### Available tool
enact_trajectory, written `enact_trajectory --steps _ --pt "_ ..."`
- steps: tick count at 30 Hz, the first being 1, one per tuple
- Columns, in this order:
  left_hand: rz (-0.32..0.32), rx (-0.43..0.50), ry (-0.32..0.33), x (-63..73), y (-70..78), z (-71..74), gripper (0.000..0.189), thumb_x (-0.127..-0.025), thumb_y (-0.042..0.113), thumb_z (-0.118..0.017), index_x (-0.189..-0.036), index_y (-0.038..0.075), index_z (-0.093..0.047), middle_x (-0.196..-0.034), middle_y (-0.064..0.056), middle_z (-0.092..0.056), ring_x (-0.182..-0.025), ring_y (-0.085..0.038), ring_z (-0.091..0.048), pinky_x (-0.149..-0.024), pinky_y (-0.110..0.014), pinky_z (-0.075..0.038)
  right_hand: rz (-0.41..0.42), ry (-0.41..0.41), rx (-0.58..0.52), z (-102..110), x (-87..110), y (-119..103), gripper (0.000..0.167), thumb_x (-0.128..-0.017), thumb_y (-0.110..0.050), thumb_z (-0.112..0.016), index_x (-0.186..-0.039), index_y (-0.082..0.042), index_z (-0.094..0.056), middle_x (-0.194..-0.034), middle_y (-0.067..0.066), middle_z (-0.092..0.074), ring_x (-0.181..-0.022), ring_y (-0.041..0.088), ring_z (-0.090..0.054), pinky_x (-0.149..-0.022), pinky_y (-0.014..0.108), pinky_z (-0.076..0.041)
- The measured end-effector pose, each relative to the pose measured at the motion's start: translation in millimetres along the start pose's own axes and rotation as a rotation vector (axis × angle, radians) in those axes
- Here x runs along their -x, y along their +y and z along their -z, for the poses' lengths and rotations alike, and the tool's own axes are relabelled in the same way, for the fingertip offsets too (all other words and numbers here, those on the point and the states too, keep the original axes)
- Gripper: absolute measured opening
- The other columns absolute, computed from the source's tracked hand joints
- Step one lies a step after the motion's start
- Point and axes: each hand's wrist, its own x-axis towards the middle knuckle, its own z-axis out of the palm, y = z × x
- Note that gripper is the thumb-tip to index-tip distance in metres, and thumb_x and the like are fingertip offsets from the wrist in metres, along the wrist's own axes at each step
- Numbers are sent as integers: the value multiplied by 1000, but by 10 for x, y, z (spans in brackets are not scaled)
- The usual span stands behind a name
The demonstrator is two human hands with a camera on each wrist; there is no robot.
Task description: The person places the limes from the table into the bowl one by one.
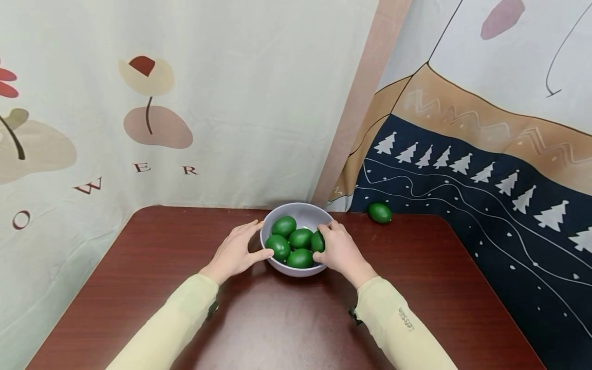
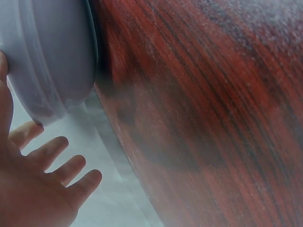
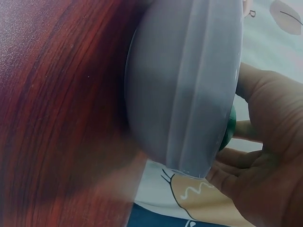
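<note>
A grey-lilac bowl [image 1: 296,208] stands on the table with several green limes [image 1: 301,238] in it. At its left rim my left hand [image 1: 236,252] rests with thumb and index finger touching the edge; the other fingers are spread in the left wrist view. My right hand [image 1: 339,252] reaches over the right rim, its thumb and fingers around a lime [image 1: 317,241] at the bowl's right side. In the right wrist view, part of that lime [image 3: 230,126] shows behind the bowl wall [image 3: 184,85], with my fingers against it.
Another lime [image 1: 380,213] lies alone near the table's back right edge. The dark red wooden table [image 1: 296,318] meets a pale printed curtain [image 1: 240,103] at the back. A dark blue cloth with white trees [image 1: 483,172] hangs along the right side.
</note>
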Motion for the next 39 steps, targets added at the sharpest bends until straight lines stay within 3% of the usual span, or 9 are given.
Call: enact_trajectory --steps 19,31,39 --pt "-17 5 19 18 16 -8 81 -88 47 -80 -152 7 -52 -157 -21 -46 -146 -43 -40 -114 -60 -38 48 19 116 -39 -9 -37 56 -77 -23 -89 -122 3 -67 -113 20 -61 -109 34 -57 -91 44 -55" --pt "-12 8 20 22 20 -7 81 -89 48 -79 -153 7 -50 -159 -19 -45 -147 -41 -39 -116 -59 -37 106 43 242 -48 -20 -58 41 -74 -24 -89 -101 1 -70 -97 17 -68 -98 36 -61 -91 44 -53" --pt "-8 9 15 31 24 -5 81 -89 48 -79 -153 8 -50 -159 -19 -44 -148 -40 -38 -115 -59 -38 110 41 198 -58 -6 -39 43 -78 -21 -87 -111 2 -72 -102 18 -68 -102 36 -61 -96 45 -51"
